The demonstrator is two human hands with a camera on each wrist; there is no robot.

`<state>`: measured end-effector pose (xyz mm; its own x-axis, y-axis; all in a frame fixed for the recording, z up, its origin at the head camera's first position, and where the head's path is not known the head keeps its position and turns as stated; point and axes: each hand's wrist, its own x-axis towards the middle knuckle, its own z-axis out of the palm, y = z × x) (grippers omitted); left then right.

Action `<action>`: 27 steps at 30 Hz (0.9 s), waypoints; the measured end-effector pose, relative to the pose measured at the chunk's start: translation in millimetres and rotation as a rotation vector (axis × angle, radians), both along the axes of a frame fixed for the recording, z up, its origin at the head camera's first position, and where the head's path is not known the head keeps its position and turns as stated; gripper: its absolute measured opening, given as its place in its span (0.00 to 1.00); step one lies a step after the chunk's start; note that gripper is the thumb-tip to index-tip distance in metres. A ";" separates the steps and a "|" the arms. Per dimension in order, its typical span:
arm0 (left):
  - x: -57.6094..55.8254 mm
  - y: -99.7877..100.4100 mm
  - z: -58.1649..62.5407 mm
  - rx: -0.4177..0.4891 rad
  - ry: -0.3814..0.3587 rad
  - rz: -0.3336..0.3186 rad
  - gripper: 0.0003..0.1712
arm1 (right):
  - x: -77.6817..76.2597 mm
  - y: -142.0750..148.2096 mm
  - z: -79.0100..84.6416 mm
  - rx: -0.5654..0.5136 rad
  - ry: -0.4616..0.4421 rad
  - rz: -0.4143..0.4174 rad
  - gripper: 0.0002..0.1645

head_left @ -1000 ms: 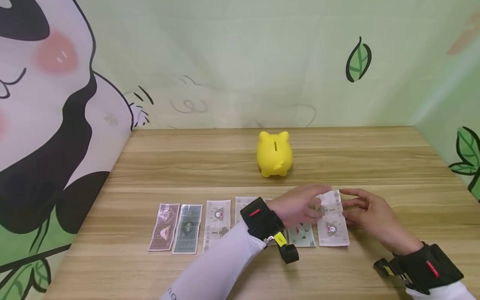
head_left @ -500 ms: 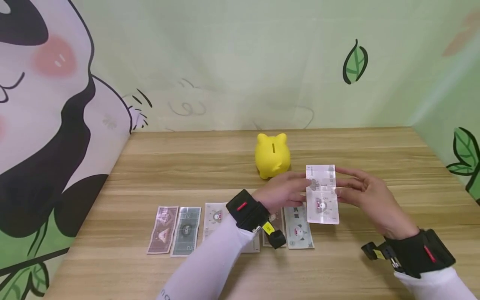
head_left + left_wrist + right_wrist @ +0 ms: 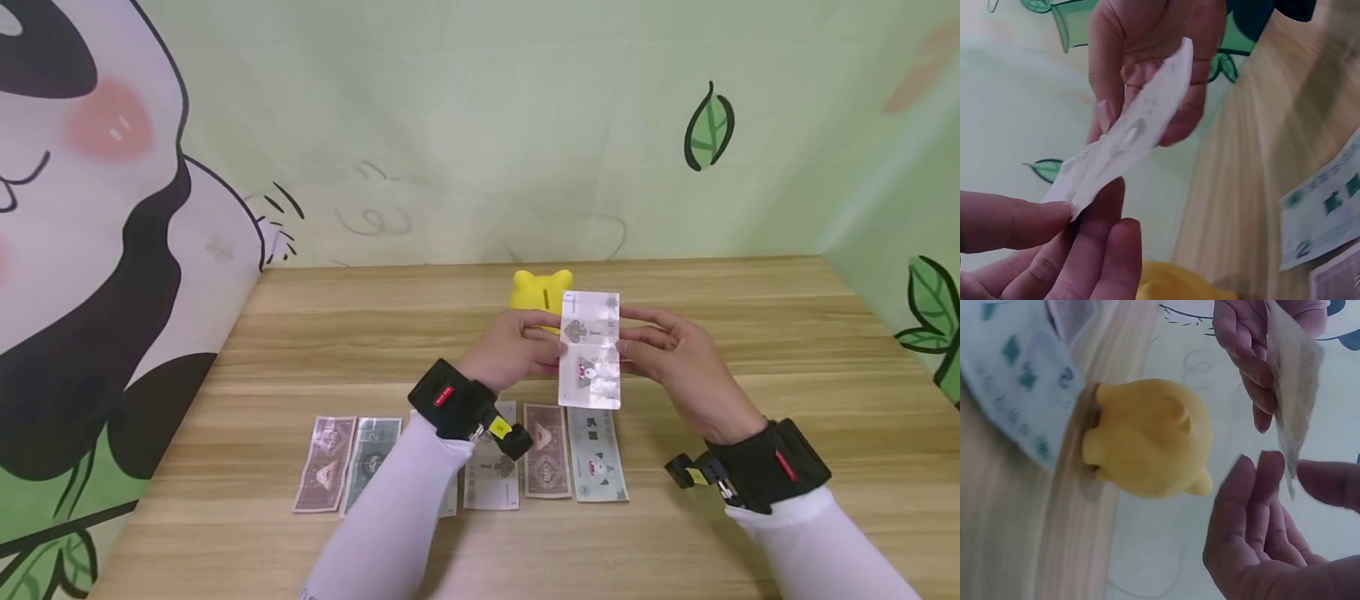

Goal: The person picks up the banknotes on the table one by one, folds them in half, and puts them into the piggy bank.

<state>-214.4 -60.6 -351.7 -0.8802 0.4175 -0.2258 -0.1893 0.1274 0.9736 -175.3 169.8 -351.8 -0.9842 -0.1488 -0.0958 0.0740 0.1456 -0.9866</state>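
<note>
A pale play banknote [image 3: 590, 350] is held upright above the table in the head view, creased across its middle. My left hand [image 3: 498, 352] pinches its left edge between thumb and fingers; the left wrist view shows this grip close up. On the opposite edge, my right hand [image 3: 678, 367] pinches the note with its thumb and fingers. Behind the note stands a yellow piggy bank [image 3: 531, 292], its lower part covered in the head view. The right wrist view shows the whole piggy bank [image 3: 1154, 437] from the side.
Nearer the person lies a row of several banknotes, among them a brown one [image 3: 547, 450], a pale green one [image 3: 597, 454] and a reddish one [image 3: 324, 465]. My left forearm partly covers the row. A printed cloth [image 3: 450, 125] backs the wooden table [image 3: 750, 317].
Both hands have lifted the pale banknote from the row's right end and carried it left and away from the person, in front of the piggy bank.
</note>
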 end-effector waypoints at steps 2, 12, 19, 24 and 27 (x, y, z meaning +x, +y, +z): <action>-1.8 -5.7 2.6 0.001 0.009 0.029 0.28 | -4.8 -6.6 1.2 -0.021 -0.011 0.015 0.34; -8.0 -25.0 15.1 0.065 0.063 0.132 0.26 | -18.3 -34.5 9.1 -0.122 -0.006 0.032 0.33; -7.7 -23.2 17.8 0.135 0.116 0.178 0.27 | -19.3 -32.8 10.9 -0.113 0.040 0.015 0.35; -4.7 -21.5 18.3 0.095 0.235 0.214 0.29 | -20.0 -31.9 10.1 -0.097 0.083 -0.022 0.37; -3.2 -19.7 17.2 0.043 0.317 0.223 0.29 | -19.7 -32.0 10.5 -0.080 0.114 -0.027 0.38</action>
